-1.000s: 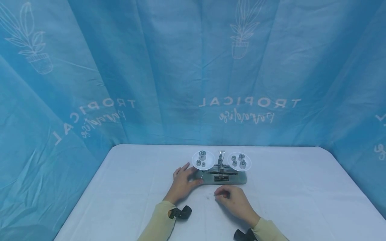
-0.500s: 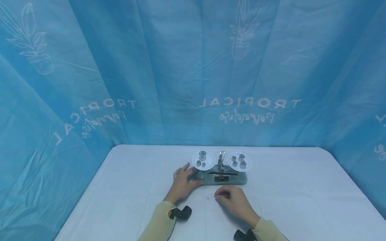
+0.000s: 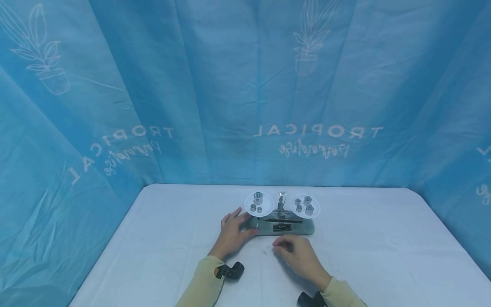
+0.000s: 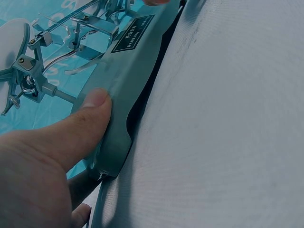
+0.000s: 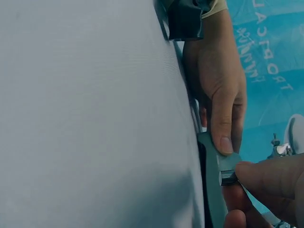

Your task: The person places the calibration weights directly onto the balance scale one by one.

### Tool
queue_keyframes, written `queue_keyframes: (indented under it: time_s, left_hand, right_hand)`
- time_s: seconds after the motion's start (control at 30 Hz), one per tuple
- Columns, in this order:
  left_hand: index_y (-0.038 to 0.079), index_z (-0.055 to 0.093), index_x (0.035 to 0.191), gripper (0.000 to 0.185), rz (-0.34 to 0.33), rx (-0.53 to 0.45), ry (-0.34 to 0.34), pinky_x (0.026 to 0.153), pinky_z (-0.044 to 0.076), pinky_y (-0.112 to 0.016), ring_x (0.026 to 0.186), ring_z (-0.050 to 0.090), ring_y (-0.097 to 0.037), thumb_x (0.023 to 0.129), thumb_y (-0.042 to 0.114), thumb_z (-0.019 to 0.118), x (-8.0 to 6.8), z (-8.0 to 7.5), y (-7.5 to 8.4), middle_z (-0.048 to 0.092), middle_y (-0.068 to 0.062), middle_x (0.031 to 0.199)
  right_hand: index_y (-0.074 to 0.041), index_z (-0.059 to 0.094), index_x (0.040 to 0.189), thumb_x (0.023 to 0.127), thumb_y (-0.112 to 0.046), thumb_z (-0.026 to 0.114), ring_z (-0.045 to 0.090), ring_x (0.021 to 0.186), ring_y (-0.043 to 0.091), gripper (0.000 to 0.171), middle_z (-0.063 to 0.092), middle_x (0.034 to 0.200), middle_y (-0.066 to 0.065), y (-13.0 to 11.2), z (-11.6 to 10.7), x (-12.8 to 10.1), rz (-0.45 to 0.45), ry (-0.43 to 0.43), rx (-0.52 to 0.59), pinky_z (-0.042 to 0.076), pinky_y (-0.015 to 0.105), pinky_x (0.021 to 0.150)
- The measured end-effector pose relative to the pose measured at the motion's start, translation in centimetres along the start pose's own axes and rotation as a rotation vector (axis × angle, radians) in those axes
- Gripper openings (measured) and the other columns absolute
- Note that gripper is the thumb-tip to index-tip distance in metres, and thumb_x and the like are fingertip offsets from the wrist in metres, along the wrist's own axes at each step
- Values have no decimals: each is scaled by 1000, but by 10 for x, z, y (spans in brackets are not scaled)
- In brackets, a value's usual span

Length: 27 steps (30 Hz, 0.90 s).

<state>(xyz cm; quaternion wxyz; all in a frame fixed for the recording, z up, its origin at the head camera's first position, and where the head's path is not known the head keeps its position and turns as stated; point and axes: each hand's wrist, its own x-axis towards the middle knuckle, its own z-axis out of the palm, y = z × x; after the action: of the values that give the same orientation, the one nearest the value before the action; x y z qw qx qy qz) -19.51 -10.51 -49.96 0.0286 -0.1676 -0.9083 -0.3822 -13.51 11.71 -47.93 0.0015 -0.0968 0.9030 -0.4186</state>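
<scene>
**No shift in one second: both hands hold position at the balance**

Nearest the viewer, two sleeves enter from the bottom edge, each with a black wrist mount. Compared with the frames one second and half a second ago, neither arm has moved.

The right hand (image 3: 298, 256) lies on the worktop (image 3: 383, 256) just in front of the balance (image 3: 284, 226), fingers curled. In the right wrist view its fingertips (image 5: 266, 178) pinch a small grey metal part (image 5: 227, 177) at the near edge of the base; what that part is cannot be told. The pinch looks unchanged from the earlier frames.

The left hand (image 3: 233, 232) is placed at the left end of the base. The left wrist view shows the thumb (image 4: 90, 111) pressed flat on the front face of the base, fingers wrapping behind it. This hand steadies the balance.

The balance stands near the middle of the worktop, label plate facing the viewer. The left pan (image 3: 259, 203) carries three weights, the right pan (image 3: 304, 206) four. The pans sit about level, as they did before.

Farthest back hangs the blue printed backdrop (image 3: 245, 85).

Judgement: with nothing displaced, the work appears paused in a fine adjustment or a reading, not in loading or unloading.
</scene>
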Motion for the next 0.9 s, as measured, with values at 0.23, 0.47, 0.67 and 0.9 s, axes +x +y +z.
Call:
queue_keyframes:
  time_s: [0.23, 0.47, 0.67, 0.9]
  left_hand:
    - [17, 57, 143, 60, 3, 7, -1, 120, 11, -61, 148, 29, -34, 91, 43, 72, 1, 1, -2, 58, -2, 145]
    - [17, 57, 143, 61, 8, 8, 2, 120, 12, -61, 148, 30, -35, 91, 44, 72, 1, 2, -2, 58, -2, 144]
    - [17, 58, 142, 60, 14, 7, 8, 120, 12, -61, 147, 31, -35, 90, 45, 72, 1, 1, -1, 59, -2, 143]
    - [16, 59, 141, 59, 25, 3, 8, 119, 12, -61, 147, 32, -36, 90, 44, 72, 0, 1, -2, 59, -3, 143]
  right_hand:
    - [-21, 75, 94, 88, -14, 76, 56, 77, 5, 9, 69, 89, -14, -6, -3, 1, -13, 33, -3, 51, 24, 68]
    - [-21, 76, 93, 87, -10, 78, 58, 79, 5, 12, 69, 89, -14, -14, -9, 2, -56, 86, 16, 49, 24, 68]
    - [-24, 75, 92, 88, -12, 77, 58, 79, 4, 12, 70, 91, -15, -19, -13, 2, -87, 112, 3, 48, 25, 68]
    - [-19, 77, 93, 89, -12, 77, 59, 83, 5, 8, 70, 91, -17, -27, -16, 2, -120, 138, 5, 50, 30, 75]
